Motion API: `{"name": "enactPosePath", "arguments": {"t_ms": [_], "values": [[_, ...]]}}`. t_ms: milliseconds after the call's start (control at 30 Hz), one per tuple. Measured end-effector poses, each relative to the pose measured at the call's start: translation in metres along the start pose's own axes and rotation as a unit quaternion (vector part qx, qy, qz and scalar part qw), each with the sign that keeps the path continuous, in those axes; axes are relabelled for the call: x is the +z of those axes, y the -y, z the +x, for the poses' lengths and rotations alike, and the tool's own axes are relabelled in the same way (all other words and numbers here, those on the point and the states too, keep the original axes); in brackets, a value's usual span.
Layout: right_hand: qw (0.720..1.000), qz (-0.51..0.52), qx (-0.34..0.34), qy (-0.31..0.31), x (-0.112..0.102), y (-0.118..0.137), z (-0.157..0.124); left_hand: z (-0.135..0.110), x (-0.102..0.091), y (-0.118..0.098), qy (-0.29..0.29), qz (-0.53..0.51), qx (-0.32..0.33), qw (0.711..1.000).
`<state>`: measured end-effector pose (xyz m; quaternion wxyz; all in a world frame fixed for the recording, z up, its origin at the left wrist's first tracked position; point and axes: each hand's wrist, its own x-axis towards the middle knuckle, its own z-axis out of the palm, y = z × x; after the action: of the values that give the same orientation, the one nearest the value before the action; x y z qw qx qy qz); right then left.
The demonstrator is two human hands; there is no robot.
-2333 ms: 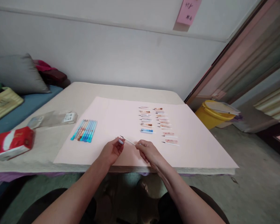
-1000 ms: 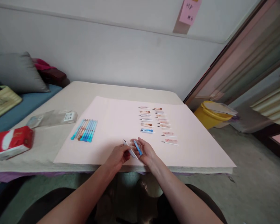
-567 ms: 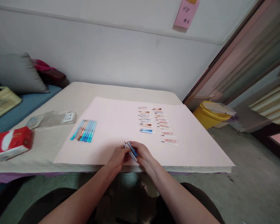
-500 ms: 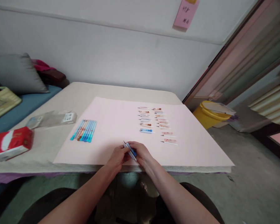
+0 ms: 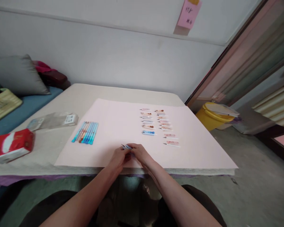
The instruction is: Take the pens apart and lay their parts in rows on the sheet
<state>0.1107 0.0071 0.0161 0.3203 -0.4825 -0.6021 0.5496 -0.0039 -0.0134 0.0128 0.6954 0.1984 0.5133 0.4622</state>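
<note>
Near the front edge of the pink sheet, my left hand and my right hand meet, closed around a pale blue pen. Its thin dark tip points up and left; my fingers cover most of the rest. To the left lies a row of capped pens in blue, teal and brown. On the right, two columns hold uncapped pens, among them a blue one and pink ones, each beside a white part.
Left of the sheet are a clear plastic wrapper and a red tissue pack. A grey cushion rests on the blue seat. A yellow bin stands on the floor beyond the table's right side.
Both hands have drawn closer together, and the pen between them has turned flatter, its tip shifting left. The blue piece seen in my right hand earlier is now hidden.
</note>
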Motion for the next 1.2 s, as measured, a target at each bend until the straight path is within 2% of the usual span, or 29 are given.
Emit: {"name": "enactPosePath", "arguments": {"t_ms": [100,267,400,533,633,733,800,900,1000,1100,1200], "values": [[0.995,-0.096,-0.023,0.007,-0.002,0.003,-0.003,0.000,0.001,-0.001,0.012,-0.010,0.010,1.000],[0.970,-0.239,-0.048,-0.019,0.001,0.004,-0.006,0.003,0.001,0.003,0.026,-0.008,0.026,0.999],[0.957,-0.280,-0.059,-0.042,0.000,0.003,-0.005,0.005,0.002,0.007,0.048,-0.016,0.031,0.998],[0.950,-0.307,-0.054,-0.028,-0.006,0.003,-0.004,0.003,0.004,0.005,0.055,-0.029,0.030,0.998],[0.948,-0.315,-0.052,-0.016,-0.012,0.000,-0.005,0.000,0.007,0.003,0.081,-0.027,0.025,0.996],[0.949,-0.309,-0.065,-0.013,-0.025,-0.005,-0.004,-0.004,0.008,0.000,0.095,-0.010,0.014,0.995],[0.946,-0.316,-0.068,-0.022,-0.039,-0.008,-0.003,-0.006,0.007,-0.003,0.071,0.007,0.002,0.997],[0.931,-0.359,-0.053,-0.034,-0.065,-0.013,-0.001,-0.007,0.006,-0.008,0.032,0.031,-0.020,0.999],[0.908,-0.416,-0.022,-0.041,-0.086,-0.016,0.002,-0.008,0.004,-0.014,0.016,0.038,-0.041,0.998],[0.887,-0.460,-0.008,-0.039,-0.097,-0.019,0.006,-0.009,0.004,-0.018,0.009,0.036,-0.049,0.998],[0.880,-0.473,0.003,-0.050,-0.100,-0.023,0.011,-0.010,0.003,-0.019,0.014,0.034,-0.052,0.998]]}}
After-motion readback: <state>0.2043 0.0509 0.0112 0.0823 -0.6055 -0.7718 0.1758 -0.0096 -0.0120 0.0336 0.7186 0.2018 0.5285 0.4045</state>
